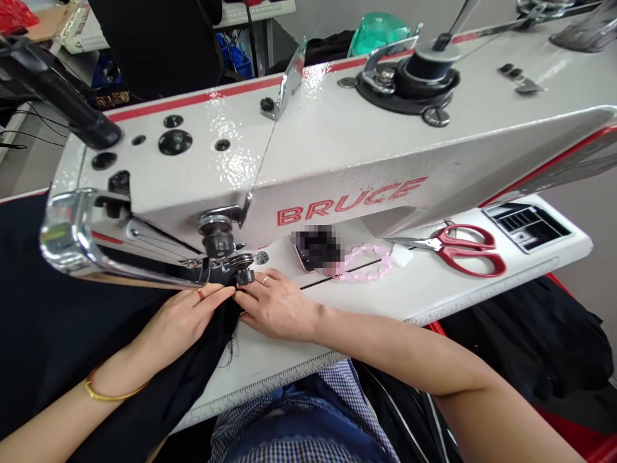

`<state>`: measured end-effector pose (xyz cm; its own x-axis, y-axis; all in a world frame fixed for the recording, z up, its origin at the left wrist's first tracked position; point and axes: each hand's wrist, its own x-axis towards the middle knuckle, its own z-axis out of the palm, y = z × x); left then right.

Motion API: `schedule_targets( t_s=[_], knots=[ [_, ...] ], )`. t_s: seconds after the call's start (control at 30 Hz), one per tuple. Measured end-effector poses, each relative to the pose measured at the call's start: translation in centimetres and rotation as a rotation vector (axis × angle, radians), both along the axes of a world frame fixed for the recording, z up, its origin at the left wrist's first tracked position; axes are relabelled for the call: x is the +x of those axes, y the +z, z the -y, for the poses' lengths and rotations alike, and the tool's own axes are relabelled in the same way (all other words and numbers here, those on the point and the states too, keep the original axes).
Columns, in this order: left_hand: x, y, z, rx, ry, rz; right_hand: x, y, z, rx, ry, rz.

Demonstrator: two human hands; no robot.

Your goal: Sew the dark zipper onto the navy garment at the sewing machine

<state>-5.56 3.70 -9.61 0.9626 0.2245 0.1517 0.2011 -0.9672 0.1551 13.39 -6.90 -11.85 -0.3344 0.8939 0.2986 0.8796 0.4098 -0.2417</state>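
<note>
Dark fabric [38, 321] covers the left side of a desk [270, 354] and reaches the near side of the head of a sewing machine [313, 148], where the left hand [176, 321] and right hand [282, 308] meet, fingertips at its edge. Whether the grip pinches or merely presses cannot be told; machine parts hide the contact. Light, even tension, with fingers kept from under the head, would likely serve best. Right of them: a pink beaded bracelet [362, 278], then red-handled scissors [443, 242].
</note>
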Motion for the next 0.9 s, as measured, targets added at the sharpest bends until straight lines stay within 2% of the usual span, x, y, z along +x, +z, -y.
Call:
schedule_targets(
  t_s=[0.17, 0.27, 0.43, 0.53, 0.7, 0.9],
  knots=[
    [0.7, 0.1, 0.0, 0.127, -0.022, -0.037, -0.3, -0.1, 0.1, 0.089, 0.116, 0.026],
    [1.7, 0.9, 0.0, 0.267, -0.083, -0.085, -0.3, 0.1, 0.2, 0.103, 0.222, 0.042],
    [2.6, 2.5, -0.5, 0.394, -0.15, -0.168, 0.0, 0.4, 0.5, 0.069, 0.243, 0.049],
    [2.1, 2.4, -0.4, 0.31, -0.133, -0.13, 0.1, 0.5, 0.8, 0.059, 0.243, 0.046],
    [0.8, 1.2, 0.7, 0.081, 0.017, 0.032, 0.0, 0.5, 0.9, 0.056, 0.246, 0.031],
    [0.4, 0.9, 0.7, -0.007, 0.094, 0.027, 0.0, 0.5, 0.9, 0.041, 0.247, 0.017]
  ],
)
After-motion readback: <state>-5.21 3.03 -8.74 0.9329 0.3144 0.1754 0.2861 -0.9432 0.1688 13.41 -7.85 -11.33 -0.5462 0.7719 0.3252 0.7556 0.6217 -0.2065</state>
